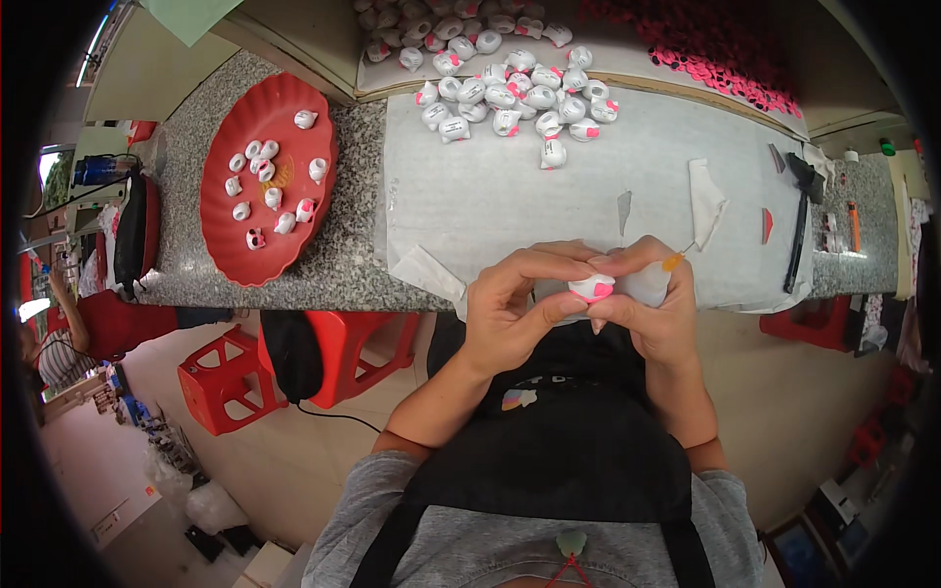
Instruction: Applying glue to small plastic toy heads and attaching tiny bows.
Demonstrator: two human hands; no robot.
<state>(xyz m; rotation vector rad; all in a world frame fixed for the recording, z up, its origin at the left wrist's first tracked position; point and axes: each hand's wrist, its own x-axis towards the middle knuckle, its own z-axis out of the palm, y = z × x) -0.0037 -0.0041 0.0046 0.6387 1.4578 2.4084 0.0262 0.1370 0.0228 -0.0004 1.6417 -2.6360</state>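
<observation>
Close in front of me, above the near edge of the work table, both hands meet around a small white cat-shaped head with a bright pink bow on its side. My left hand pinches it between thumb and fingers. My right hand has its thumb against the pink bow and also keeps a translucent squeeze bottle in its curled fingers. From that bottle an orange needle tip points away to the right. The undersides of the fingers are hidden.
A heap of similar white heads lies on the white paper. Far right are many pink pieces. On the left, a red scalloped plate carries several heads. Scraps and a black tool lie right; red stools stand below.
</observation>
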